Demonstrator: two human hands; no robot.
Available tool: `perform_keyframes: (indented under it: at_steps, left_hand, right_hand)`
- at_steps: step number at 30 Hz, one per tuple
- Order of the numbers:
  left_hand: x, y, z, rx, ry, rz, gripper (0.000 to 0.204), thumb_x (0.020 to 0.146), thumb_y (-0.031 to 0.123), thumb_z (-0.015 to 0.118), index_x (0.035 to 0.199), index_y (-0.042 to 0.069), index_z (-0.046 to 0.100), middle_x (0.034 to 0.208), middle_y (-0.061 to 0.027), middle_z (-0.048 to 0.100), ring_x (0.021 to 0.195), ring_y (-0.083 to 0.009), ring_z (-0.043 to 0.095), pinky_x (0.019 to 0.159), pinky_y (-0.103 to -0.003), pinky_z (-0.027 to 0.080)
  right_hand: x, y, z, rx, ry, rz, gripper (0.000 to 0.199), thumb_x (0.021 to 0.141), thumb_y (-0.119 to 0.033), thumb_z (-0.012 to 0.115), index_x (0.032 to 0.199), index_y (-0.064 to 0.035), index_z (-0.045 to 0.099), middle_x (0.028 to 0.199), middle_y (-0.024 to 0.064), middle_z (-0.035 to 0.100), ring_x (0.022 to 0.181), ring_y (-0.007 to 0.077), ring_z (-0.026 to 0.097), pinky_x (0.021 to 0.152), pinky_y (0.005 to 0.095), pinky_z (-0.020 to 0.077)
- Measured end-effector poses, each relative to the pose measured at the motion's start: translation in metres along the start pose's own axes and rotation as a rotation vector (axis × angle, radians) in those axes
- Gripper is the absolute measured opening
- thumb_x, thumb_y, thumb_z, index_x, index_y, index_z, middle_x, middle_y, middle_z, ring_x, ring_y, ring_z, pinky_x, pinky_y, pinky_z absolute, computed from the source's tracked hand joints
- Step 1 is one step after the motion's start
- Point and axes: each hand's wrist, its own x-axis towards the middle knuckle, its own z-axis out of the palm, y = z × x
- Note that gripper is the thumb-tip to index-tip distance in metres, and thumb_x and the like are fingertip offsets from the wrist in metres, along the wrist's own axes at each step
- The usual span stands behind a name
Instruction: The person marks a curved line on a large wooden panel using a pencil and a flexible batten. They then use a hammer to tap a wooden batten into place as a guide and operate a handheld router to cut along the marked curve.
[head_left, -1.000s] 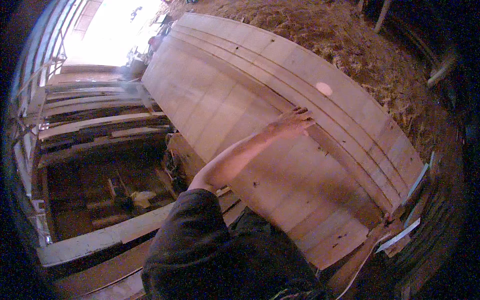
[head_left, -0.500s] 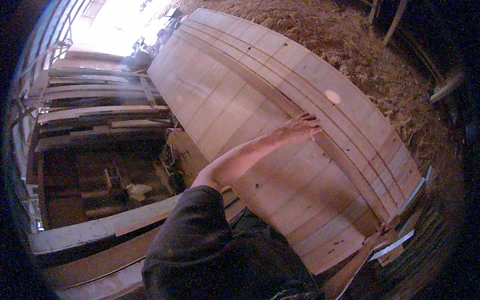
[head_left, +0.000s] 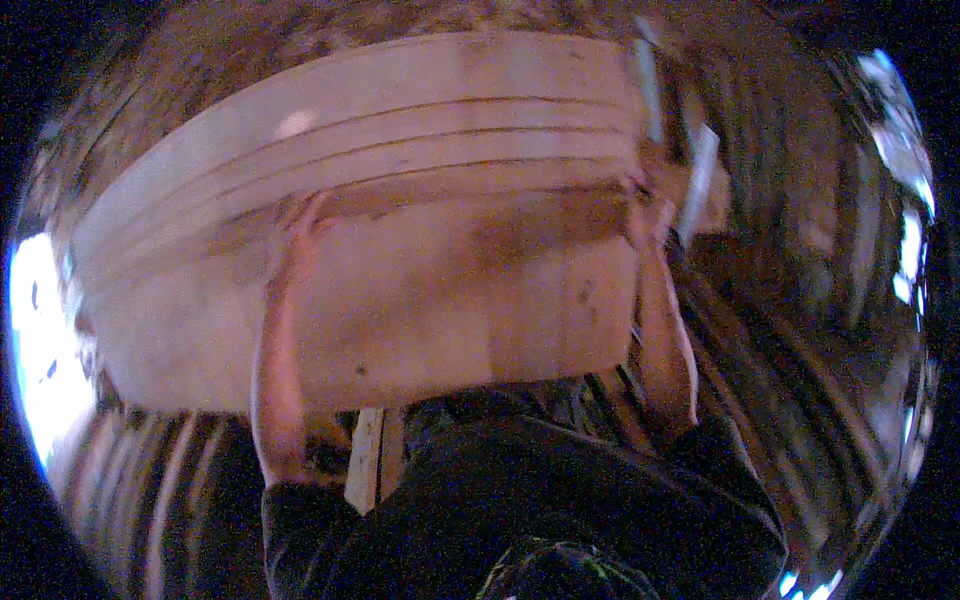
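Note:
A wide, pale brown wooden panel [head_left: 470,290] lies in front of me, its wood surface marked by a few dark spots. Beyond its far edge show the stepped edges of more wooden panels [head_left: 430,90]. My left hand [head_left: 298,222] is at the panel's far edge, left of the middle, with its fingers bent over that edge. At the right end, my right hand [head_left: 648,215] grips the panel near its far corner. Motion blurs both hands, and the fingertips are partly hidden.
Narrow pale strips [head_left: 702,175] stick out past the right end of the panels. Long slats or boards [head_left: 170,500] run at the lower left, blurred, and more dark boards [head_left: 800,340] at the right. Brown rough ground [head_left: 250,50] lies beyond. Bright daylight enters at the far left.
My view has swung to the right, so the panels now lie across the picture instead of slanting. Both hands remain on the panel; my right arm has come more fully into view.

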Motion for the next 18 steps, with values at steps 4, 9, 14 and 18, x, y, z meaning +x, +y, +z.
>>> perform_keyframes:
  at_steps: [4, 9, 14, 18]
  left_hand:
    - [0.010, -0.003, -0.013, 0.029, -0.017, 0.047, 0.045, 0.090, 0.021, 0.070, 0.132, 0.009, 0.063, 0.132, -0.0143, 0.057, 0.127, -0.0369, 0.050, 0.111, -0.049, 0.040]
    - [0.008, -0.010, -0.002, 0.125, -0.002, 0.133, 0.049, 0.091, 0.017, 0.071, 0.138, 0.011, 0.059, 0.132, -0.0139, 0.056, 0.126, -0.0367, 0.050, 0.110, -0.050, 0.038]
    - [0.012, -0.019, -0.004, 0.156, -0.010, 0.134, 0.046, 0.094, 0.024, 0.069, 0.138, 0.012, 0.058, 0.133, -0.0138, 0.056, 0.125, -0.0367, 0.050, 0.109, -0.050, 0.038]
    - [0.014, -0.022, -0.007, 0.146, -0.085, 0.121, 0.043, 0.097, 0.025, 0.066, 0.136, 0.010, 0.058, 0.131, -0.0150, 0.056, 0.124, -0.0377, 0.051, 0.106, -0.049, 0.041]
  right_hand:
    - [-0.004, -0.026, 0.005, -0.031, 0.037, 0.065, 0.038, 0.091, -0.038, 0.075, 0.103, -0.0022, 0.076, 0.085, 0.0088, 0.074, 0.078, 0.0193, 0.066, 0.073, 0.0347, 0.0518]
    - [-0.007, -0.007, -0.002, 0.049, 0.008, 0.083, 0.036, 0.090, -0.037, 0.075, 0.104, -0.0041, 0.075, 0.082, 0.0094, 0.072, 0.077, 0.0179, 0.067, 0.073, 0.0350, 0.0516]
    - [-0.008, -0.009, 0.010, 0.125, 0.060, 0.152, 0.034, 0.089, -0.037, 0.077, 0.104, -0.0076, 0.076, 0.079, 0.0068, 0.071, 0.074, 0.0191, 0.066, 0.073, 0.0341, 0.0513]
    - [-0.006, -0.005, 0.016, 0.063, 0.042, 0.161, 0.032, 0.088, -0.037, 0.078, 0.102, -0.0083, 0.077, 0.079, 0.0067, 0.071, 0.075, 0.0196, 0.066, 0.073, 0.0355, 0.0519]
